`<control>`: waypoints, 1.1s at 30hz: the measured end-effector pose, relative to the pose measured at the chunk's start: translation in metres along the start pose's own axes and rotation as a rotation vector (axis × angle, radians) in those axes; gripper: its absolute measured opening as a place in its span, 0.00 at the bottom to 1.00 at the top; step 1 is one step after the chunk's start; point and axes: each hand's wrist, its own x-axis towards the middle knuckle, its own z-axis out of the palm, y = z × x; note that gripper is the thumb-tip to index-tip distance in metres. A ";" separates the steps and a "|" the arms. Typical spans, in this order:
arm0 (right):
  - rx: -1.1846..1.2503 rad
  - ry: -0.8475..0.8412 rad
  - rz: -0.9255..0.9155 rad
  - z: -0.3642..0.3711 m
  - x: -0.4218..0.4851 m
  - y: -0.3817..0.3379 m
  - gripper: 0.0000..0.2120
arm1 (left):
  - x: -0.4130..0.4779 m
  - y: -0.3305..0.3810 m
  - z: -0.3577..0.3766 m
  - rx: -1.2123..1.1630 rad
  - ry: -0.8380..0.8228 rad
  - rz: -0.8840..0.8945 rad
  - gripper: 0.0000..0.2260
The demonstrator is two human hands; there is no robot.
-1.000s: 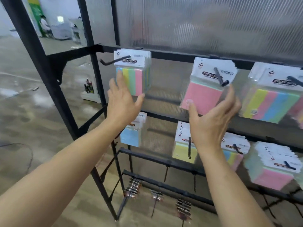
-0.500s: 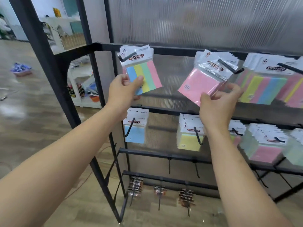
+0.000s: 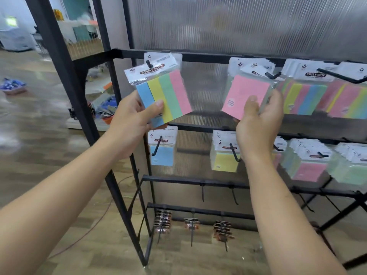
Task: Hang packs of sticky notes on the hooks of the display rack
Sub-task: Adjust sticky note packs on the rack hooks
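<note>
My left hand (image 3: 132,120) grips the lower left corner of a striped pack of sticky notes (image 3: 165,94), blue, yellow, green and pink, tilted on the top left hook (image 3: 149,64) of the black display rack (image 3: 208,56). My right hand (image 3: 258,124) holds the bottom edge of a pink pack (image 3: 245,95), also tilted, its header at the second top hook (image 3: 271,76). More packs hang behind each on the same hooks.
Striped packs (image 3: 303,96) fill the top hooks to the right. The middle row holds a blue pack (image 3: 161,155), yellow packs (image 3: 224,161) and pink and green stacks (image 3: 309,171). Lower bars carry bare hooks and small copper-coloured items (image 3: 162,220). Wooden floor lies left.
Both hands went from flat against the hanging packs to gripping the front pack on each hook and tilting it. The view has shifted closer and slightly right.
</note>
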 end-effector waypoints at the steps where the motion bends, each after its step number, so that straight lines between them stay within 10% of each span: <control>1: 0.003 0.015 -0.038 -0.001 -0.005 -0.003 0.04 | -0.004 0.002 -0.002 0.003 -0.010 0.023 0.08; 8: 0.018 0.122 -0.245 -0.016 -0.026 -0.020 0.08 | -0.019 0.023 -0.010 -0.050 -0.055 0.151 0.12; 33: 0.054 0.000 0.332 -0.256 0.012 0.014 0.12 | -0.019 -0.039 0.239 -0.086 -0.540 -0.303 0.08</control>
